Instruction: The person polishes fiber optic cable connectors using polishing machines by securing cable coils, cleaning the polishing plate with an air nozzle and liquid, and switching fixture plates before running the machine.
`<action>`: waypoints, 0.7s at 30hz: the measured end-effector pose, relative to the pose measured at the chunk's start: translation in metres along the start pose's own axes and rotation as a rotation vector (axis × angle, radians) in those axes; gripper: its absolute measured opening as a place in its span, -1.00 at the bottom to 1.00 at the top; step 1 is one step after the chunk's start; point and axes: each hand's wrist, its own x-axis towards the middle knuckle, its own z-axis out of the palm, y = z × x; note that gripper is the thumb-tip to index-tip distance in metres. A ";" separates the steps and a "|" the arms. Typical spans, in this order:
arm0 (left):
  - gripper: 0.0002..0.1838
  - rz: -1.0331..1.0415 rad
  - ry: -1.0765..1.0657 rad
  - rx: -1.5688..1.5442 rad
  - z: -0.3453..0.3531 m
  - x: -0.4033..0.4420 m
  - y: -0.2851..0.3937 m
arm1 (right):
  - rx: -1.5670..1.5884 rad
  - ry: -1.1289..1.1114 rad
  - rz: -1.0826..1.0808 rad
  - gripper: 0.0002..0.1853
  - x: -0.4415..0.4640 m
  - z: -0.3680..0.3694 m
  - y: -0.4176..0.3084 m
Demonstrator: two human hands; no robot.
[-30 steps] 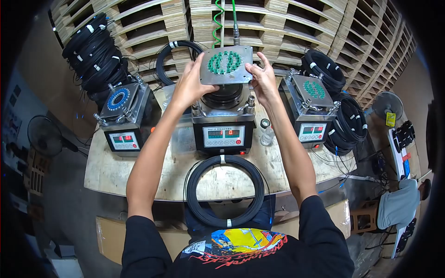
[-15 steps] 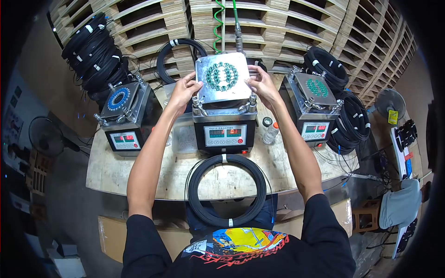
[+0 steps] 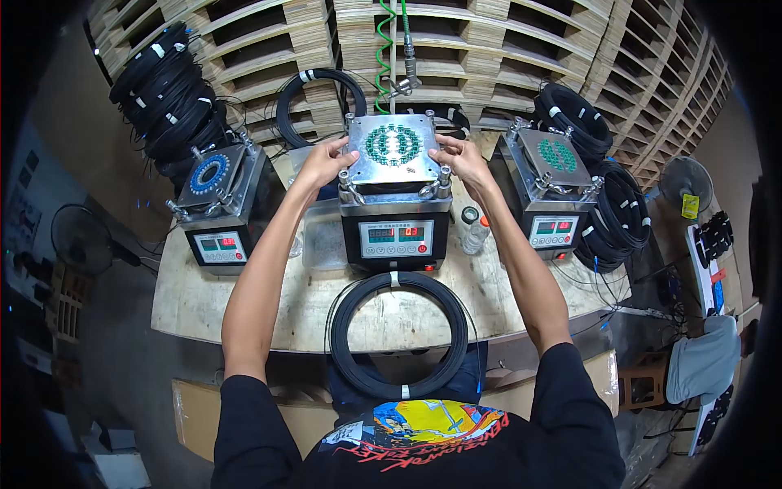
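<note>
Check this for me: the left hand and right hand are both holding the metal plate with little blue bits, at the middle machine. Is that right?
Not quite: the little bits are green, not blue, as the head view shows. The left hand and right hand are both holding the metal plate, at the middle machine.

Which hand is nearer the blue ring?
Left. The left hand is right of the blue ring, holding the metal plate; the right hand is farther, at the plate's right edge.

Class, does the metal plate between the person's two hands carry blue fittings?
No, the metal plate between the left hand and the right hand carries green fittings.
</note>
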 end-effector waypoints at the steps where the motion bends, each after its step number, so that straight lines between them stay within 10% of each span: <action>1: -0.26 -0.002 -0.002 0.000 -0.003 0.004 -0.005 | 0.001 0.001 0.003 -0.33 -0.002 0.001 -0.002; 21: 0.07 0.260 0.029 -0.234 0.019 -0.066 -0.024 | -0.196 0.007 -0.284 -0.18 -0.051 0.004 0.031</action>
